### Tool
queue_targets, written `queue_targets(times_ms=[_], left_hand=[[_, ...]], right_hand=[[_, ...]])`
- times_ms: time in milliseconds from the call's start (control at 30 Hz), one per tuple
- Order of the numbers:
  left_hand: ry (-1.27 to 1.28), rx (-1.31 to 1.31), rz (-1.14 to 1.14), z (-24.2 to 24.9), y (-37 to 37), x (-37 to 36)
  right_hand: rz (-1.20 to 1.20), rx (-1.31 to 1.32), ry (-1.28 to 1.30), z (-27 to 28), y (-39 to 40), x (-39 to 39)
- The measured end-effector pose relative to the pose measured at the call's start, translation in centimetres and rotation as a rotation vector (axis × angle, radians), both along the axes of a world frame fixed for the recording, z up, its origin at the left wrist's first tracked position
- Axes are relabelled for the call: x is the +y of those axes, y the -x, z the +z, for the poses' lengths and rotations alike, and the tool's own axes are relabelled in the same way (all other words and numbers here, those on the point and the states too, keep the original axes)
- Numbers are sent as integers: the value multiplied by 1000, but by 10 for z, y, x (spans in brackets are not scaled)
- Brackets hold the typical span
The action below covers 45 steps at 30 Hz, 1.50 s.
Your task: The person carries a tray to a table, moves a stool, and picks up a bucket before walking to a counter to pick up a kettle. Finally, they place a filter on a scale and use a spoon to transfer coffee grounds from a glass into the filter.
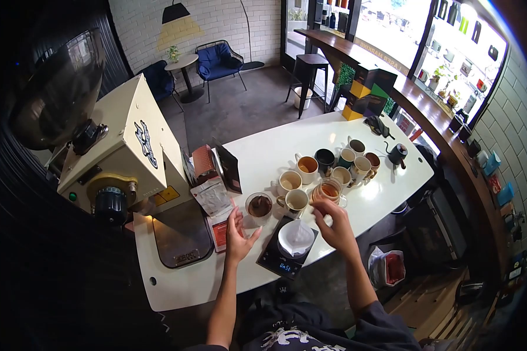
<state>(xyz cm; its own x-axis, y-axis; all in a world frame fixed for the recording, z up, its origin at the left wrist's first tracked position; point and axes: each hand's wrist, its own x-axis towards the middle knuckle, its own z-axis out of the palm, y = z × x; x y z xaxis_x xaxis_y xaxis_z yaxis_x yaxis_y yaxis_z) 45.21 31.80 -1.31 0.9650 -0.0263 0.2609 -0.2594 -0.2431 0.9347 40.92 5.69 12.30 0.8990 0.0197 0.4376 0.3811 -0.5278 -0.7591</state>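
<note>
Scale: here at the near edge of the worktop, black, its blue display reading "UnSt", so the load seems unsettled.
Paper filter: white, spread in a round white holder on top of the scale, a fold standing up inside.
Left hand: open, fingers spread, gripping nothing, just left of the scale!
Right hand: fingers bent, beyond the holder's right side; whether the fingertips pinch anything, I can't tell.
Good handling: keep wrists off the scale, I'd say, let the reading settle; press the paper lightly and evenly, no tugging that might tip the holder.
Glass of brown contents: waiting beyond the left hand, within easy reach.
Glass server: amber liquid inside, just past the right hand, so mind the knuckles.
Mugs: clustered farther up.
Kettle: near the far right end, well apart from both hands.
</note>
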Motion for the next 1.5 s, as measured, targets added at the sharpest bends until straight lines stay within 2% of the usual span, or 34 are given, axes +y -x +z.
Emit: queue_targets(times_ms=[100, 167, 233, 267, 367, 500, 600, 667, 700, 800, 900, 1067, 1233, 1367, 1467, 1500], left_hand=[[-39, -95, -17, 3, -23, -13], [-57, -53, -83, 9, -33, -18], [-31, -163, -90, 5, -47, -27], [180, -29, -175, 5, -49, -32], [284, -84, -215, -7, -56, -38], [259, -45, -186, -6, -53, -37], [312, -117, -208, -10, -54, -36], [319, -111, -203, -11, -54, -37], [326, -104, -196, -10, -52, -37], [344, -124, -195, -4, -50, -39], [315, -95, -188, -2, -50, -38], [344, -116, -211, -1, -51, -38], [368, -114, -222, -1, -51, -40], [384, -141, -233, -2, -51, -40], [384, -144, -239, -3, -51, -41], [367, -152, -232, -2, -51, -40]], right_hand=[[204, -23, 62, 22, -46, 30], [322, 59, 177, 3, -84, 45], [343, -3, 339, -13, -107, 56], [360, 36, 400, -19, -113, 60], [457, 118, 489, -27, -122, 71], [473, 94, 428, -33, -120, 78], [480, -43, 402, -27, -113, 80], [468, -196, 483, -20, -109, 79], [471, -189, 478, -18, -107, 76], [393, -269, 364, -14, -102, 70], [292, -260, 320, -8, -88, 66], [177, -217, 204, -35, -71, 64], [181, 37, 37, -36, -65, 66], [244, -4, 122, -42, -73, 67], [309, 59, 191, -39, -72, 68], [314, -2, 204, -39, -71, 68]])
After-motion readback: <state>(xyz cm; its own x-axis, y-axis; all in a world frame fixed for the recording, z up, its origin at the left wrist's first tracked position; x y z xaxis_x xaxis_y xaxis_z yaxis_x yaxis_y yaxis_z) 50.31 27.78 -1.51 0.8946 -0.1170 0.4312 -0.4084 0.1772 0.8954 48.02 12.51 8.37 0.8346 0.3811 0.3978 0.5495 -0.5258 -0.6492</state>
